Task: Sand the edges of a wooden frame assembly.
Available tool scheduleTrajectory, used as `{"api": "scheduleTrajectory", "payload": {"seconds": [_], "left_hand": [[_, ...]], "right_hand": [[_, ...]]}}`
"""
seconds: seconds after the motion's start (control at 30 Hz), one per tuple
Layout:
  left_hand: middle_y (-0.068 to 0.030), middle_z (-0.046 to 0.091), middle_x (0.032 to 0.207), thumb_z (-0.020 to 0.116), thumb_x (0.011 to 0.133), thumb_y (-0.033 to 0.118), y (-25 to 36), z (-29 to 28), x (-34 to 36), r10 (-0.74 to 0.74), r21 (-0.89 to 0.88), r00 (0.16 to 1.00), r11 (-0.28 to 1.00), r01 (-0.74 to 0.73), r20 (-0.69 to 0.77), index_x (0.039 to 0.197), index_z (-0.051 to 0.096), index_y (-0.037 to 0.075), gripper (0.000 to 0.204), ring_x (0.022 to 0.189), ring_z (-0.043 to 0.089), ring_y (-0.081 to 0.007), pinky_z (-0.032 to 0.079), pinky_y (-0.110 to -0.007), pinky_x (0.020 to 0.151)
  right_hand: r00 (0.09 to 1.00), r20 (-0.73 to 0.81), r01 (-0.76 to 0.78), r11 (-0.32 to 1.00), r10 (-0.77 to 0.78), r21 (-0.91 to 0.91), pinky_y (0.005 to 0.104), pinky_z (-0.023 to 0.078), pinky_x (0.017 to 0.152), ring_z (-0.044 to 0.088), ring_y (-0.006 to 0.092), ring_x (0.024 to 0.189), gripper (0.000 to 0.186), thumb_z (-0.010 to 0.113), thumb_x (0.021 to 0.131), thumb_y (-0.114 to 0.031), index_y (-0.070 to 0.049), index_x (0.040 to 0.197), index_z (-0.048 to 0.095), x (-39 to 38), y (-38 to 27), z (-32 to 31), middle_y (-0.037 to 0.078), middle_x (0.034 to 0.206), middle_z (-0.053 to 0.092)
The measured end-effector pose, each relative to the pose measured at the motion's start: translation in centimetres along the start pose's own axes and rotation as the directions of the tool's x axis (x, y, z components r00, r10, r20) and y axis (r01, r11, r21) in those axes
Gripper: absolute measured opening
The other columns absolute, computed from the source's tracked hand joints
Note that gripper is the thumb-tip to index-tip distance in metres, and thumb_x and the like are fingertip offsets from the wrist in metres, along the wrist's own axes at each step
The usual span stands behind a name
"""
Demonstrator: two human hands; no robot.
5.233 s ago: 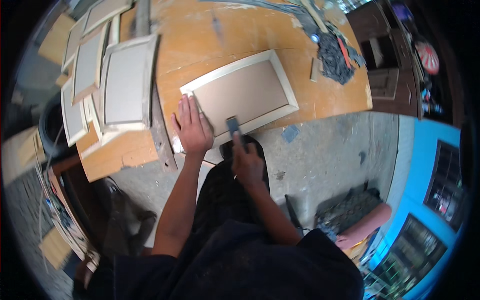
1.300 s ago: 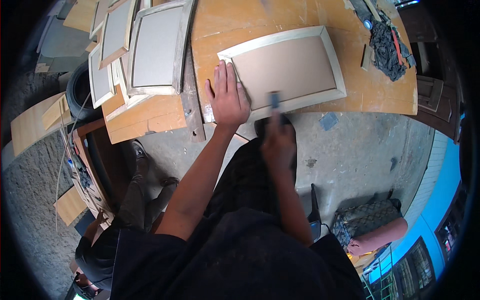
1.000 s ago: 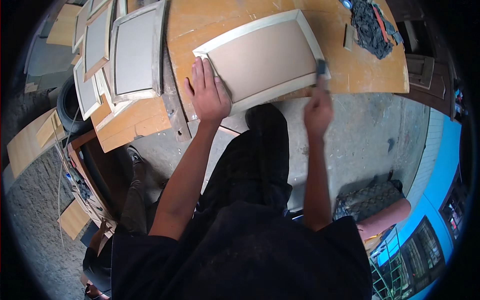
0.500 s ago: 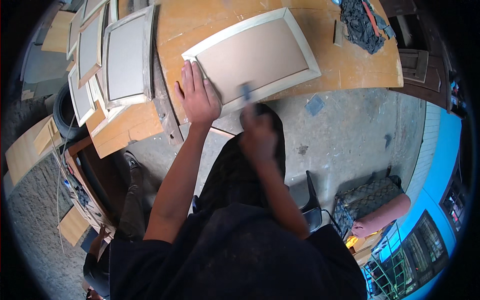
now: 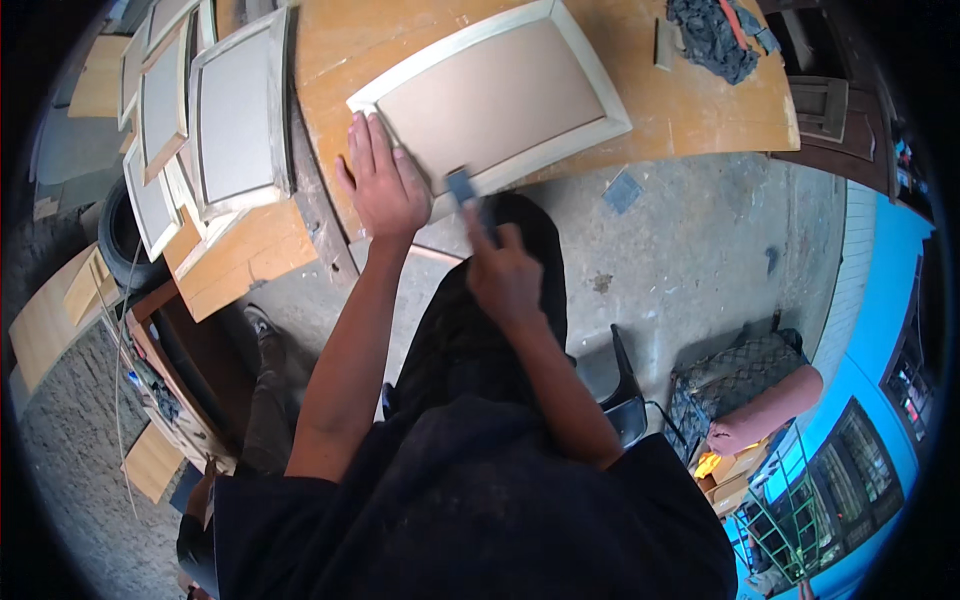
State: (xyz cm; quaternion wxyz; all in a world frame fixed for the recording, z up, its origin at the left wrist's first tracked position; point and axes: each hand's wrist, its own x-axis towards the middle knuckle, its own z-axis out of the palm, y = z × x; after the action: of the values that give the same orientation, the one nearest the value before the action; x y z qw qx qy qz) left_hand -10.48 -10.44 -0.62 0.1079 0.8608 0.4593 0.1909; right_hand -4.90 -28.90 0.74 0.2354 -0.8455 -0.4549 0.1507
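A wooden-framed panel (image 5: 490, 95), pale frame around a flat tan board, lies on the orange-brown table top (image 5: 700, 120) in front of me. My left hand (image 5: 388, 188) rests flat on the panel's near left corner, fingers stretched out and touching the frame. In my right hand (image 5: 505, 270) is a flat grey-blue tool (image 5: 461, 187), its fingers closed round the lower part. The tool's tip is at the panel's near edge, just right of my left hand. Motion blur hides its exact kind, and I cannot tell whether it touches the wood.
Several similar framed panels (image 5: 240, 110) are stacked on the left. A crumpled black plastic bag (image 5: 712, 40) lies at the table's far right, beside a small wood strip (image 5: 664, 45). A tyre (image 5: 120, 235) stands at left. Below left sits another person, whose leg (image 5: 265, 400) shows. A chair (image 5: 625, 400) is at right.
My right hand and the tool have shifted a little left along the panel's near edge and show less blur. The left hand keeps its place on the corner. The whole view has shifted slightly.
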Motion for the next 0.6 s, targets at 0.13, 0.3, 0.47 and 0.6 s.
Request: {"api": "scheduleTrajectory", "payload": {"seconds": [0.13, 0.3, 0.47, 0.6], "left_hand": [[-0.0182, 0.031, 0.16, 0.04, 0.098, 0.023, 0.3, 0.3, -0.1, 0.004, -0.008, 1.0, 1.0, -0.004, 0.013, 0.151, 0.036, 0.002, 0.057, 0.147, 0.03, -0.0344, 0.012, -0.059, 0.117], [-0.0179, 0.03, 0.16, 0.039, 0.098, 0.023, 0.0, 0.6, 0.2, 0.011, 0.009, 1.0, 1.0, -0.011, -0.001, 0.152, 0.035, 0.002, 0.057, 0.148, 0.029, -0.034, 0.012, -0.058, 0.118], [-0.0176, 0.03, 0.16, 0.04, 0.098, 0.023, -0.4, -0.1, -0.1, -0.002, 0.014, 1.0, 1.0, 0.002, 0.007, 0.152, 0.035, 0.002, 0.057, 0.148, 0.029, -0.0332, 0.012, -0.058, 0.117], [-0.0175, 0.03, 0.16, 0.04, 0.098, 0.023, 0.5, 0.4, 0.3, 0.002, -0.014, 1.0, 1.0, -0.002, 0.01, 0.152, 0.035, 0.002, 0.058, 0.148, 0.029, -0.0329, 0.012, -0.059, 0.117]], "right_hand": [[0.956, -0.263, -0.131, 0.991, 0.129, 0.011, 0.044, 0.051, 0.05, 0.059, 0.0329, 0.058, 0.064, 0.056, 0.089, -0.009, -0.019, 0.151, 0.044, 4.1, 7.2, -1.4, 0.017, 0.091, 0.058], [0.993, -0.072, -0.095, 0.992, 0.089, -0.078, 0.0441, 0.052, 0.046, 0.061, 0.0312, 0.057, 0.068, 0.059, 0.085, -0.009, -0.019, 0.151, 0.044, 1.2, 1.4, 0.7, 0.016, 0.087, 0.058], [0.97, -0.182, -0.176, 0.982, 0.162, -0.065, 0.047, 0.053, 0.054, 0.062, 0.0348, 0.064, 0.061, 0.056, 0.088, -0.01, -0.018, 0.148, 0.048, 3.0, 5.0, -1.3, 0.017, 0.089, 0.058], [0.917, -0.379, -0.127, 0.992, 0.126, 0.023, 0.0466, 0.054, 0.056, 0.063, 0.0349, 0.067, 0.061, 0.056, 0.088, -0.009, -0.017, 0.148, 0.048, 4.4, 8.6, -0.7, 0.018, 0.088, 0.057]]}}
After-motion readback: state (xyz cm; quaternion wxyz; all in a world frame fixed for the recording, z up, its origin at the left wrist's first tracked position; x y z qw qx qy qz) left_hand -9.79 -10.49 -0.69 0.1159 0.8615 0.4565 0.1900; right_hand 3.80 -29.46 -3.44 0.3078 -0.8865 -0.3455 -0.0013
